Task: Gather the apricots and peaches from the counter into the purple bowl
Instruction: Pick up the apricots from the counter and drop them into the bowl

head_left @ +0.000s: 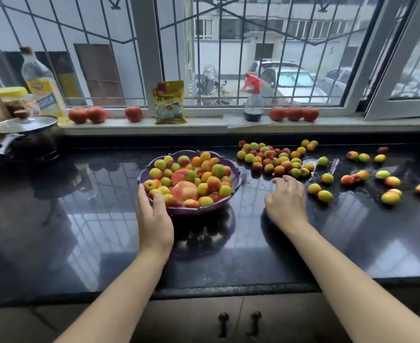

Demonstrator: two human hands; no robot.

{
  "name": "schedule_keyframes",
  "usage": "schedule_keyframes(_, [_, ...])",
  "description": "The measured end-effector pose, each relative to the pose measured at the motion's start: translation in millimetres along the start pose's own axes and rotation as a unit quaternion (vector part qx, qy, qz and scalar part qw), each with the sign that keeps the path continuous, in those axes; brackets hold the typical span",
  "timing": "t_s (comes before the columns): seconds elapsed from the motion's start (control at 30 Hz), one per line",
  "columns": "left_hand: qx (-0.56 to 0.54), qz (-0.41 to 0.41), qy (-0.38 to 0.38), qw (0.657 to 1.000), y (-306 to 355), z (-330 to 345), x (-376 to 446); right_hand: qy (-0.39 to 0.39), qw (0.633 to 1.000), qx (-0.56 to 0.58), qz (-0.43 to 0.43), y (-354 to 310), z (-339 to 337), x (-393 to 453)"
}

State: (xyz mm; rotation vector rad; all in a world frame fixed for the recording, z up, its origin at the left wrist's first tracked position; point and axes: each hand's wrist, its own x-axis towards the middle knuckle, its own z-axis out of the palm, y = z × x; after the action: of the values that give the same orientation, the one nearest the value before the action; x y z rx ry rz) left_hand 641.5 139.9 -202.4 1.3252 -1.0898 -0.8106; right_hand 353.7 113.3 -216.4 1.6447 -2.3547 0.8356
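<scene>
The purple bowl (231,194) stands on the black counter, heaped with yellow-red apricots and two larger pink peaches (185,190). My left hand (154,214) grips the bowl's near-left rim, thumb over the edge. My right hand (286,203) rests palm down on the counter to the right of the bowl, fingers slightly curled and holding nothing. Just beyond its fingertips lies a dense cluster of apricots (275,158). More apricots (392,180) are scattered across the wet counter to the right.
A lidded pot (25,137) sits at the back left, beside an oil bottle (41,82) and a jar. On the windowsill are tomatoes (87,115), a yellow packet (169,102) and a spray bottle (253,100). The counter's front edge (228,290) runs above cabinet doors.
</scene>
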Motion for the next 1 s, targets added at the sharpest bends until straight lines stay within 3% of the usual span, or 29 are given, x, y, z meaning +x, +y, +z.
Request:
schedule_keyframes(0.13, [-0.008, -0.012, 0.051, 0.999, 0, 8, -17, 0.017, 0.992, -0.086, 0.089, 45, -16, 8])
schedule_keyframes(0.23, [-0.022, -0.032, 0.068, 0.997, 3, 12, -3, -0.036, 0.985, -0.053, 0.160, 70, -21, 15])
schedule_keyframes(0.3, [-0.015, -0.022, 0.061, 0.998, 4, 13, 2, -0.029, 0.985, -0.035, 0.169, 74, -23, 16])
schedule_keyframes(0.47, [-0.010, -0.002, 0.066, 0.998, -7, 13, 4, 0.031, 0.989, 0.069, 0.131, 45, -35, 4])
schedule_keyframes(0.63, [-0.023, 0.002, 0.063, 0.998, -16, 11, 10, -0.029, 0.954, 0.299, -0.009, -38, -55, 10])
schedule_keyframes(0.77, [-0.018, 0.000, 0.066, 0.998, -16, 8, 10, -0.041, 0.952, 0.293, -0.079, -86, -46, 28])
schedule_keyframes(0.9, [-0.020, 0.001, 0.060, 0.998, -17, 7, 10, -0.070, 0.961, 0.261, -0.064, -90, -17, 39])
schedule_keyframes(1.0, [-0.028, 0.003, 0.060, 0.998, -17, 7, 11, 0.033, 0.945, 0.325, -0.012, -73, -13, 44])
